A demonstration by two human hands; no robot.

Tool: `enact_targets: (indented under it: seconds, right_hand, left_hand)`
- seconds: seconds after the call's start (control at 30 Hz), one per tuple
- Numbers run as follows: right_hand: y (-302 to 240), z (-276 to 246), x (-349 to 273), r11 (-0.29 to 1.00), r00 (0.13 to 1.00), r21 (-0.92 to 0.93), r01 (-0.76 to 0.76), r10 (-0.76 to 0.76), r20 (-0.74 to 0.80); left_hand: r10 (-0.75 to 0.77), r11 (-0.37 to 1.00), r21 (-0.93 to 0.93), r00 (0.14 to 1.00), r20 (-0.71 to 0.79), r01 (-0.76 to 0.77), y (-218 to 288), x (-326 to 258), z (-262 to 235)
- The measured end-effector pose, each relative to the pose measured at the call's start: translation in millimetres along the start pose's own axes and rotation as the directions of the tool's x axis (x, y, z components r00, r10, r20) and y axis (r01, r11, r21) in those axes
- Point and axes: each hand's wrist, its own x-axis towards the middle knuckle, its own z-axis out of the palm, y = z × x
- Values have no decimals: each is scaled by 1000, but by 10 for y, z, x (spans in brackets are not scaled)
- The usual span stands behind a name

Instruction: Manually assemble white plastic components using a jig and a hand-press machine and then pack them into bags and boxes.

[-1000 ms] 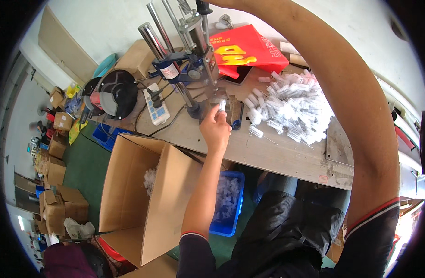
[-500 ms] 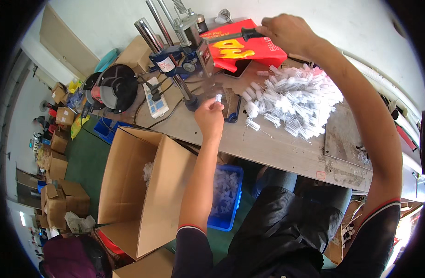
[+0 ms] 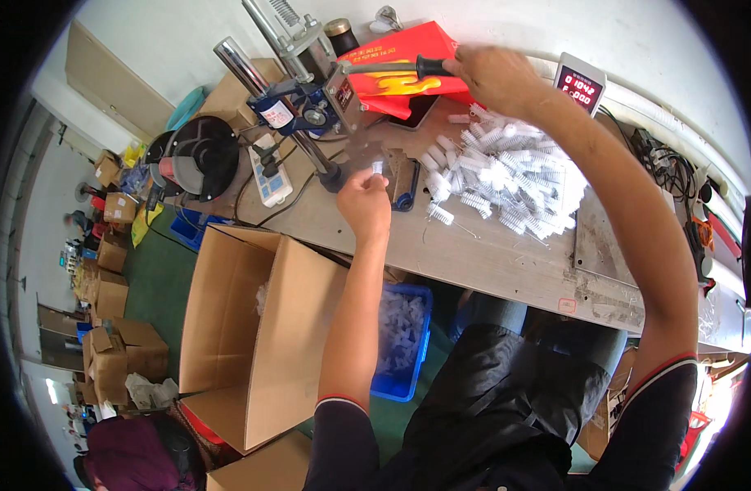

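My left hand (image 3: pixel 365 204) pinches a small white ribbed piece (image 3: pixel 377 167) at the base of a bench press (image 3: pixel 314 61), under its head. My right hand (image 3: pixel 500 80) is wrapped round the black grip of the press lever (image 3: pixel 433 67), which points out to the right. To the right of the base lies a large heap of white ribbed, coil-like pieces (image 3: pixel 514 176), some with thin wires sticking out. How the held piece sits against the press tooling is blurred and partly covered by my fingers.
A red bag (image 3: pixel 429 45) and a phone (image 3: pixel 414 112) lie behind the lever. Further right stands a counter box (image 3: pixel 580 84) with a red display. A power strip (image 3: pixel 271 176) and black reel (image 3: pixel 202 155) are at left. Below are an open carton (image 3: pixel 298 344) and a blue bin (image 3: pixel 412 380).
My right hand and the lever grip have come down slightly and to the left. My left hand stays at the press base with its piece. The view has shifted, bringing the counter box into sight.
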Motion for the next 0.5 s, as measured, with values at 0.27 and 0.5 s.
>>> enact_targets:
  seconds: [0.27, 0.5]
  right_hand:
    - [-126, 508, -287, 958, 978, 224, -178, 147, 148]
    - [-154, 612, -267, 951, 982, 268, -153, 114, 153]
  left_hand:
    - [-70, 997, -42, 997, -8, 70, 99, -29, 15]
    - [68, 995, 69, 997, -30, -66, 117, -28, -49]
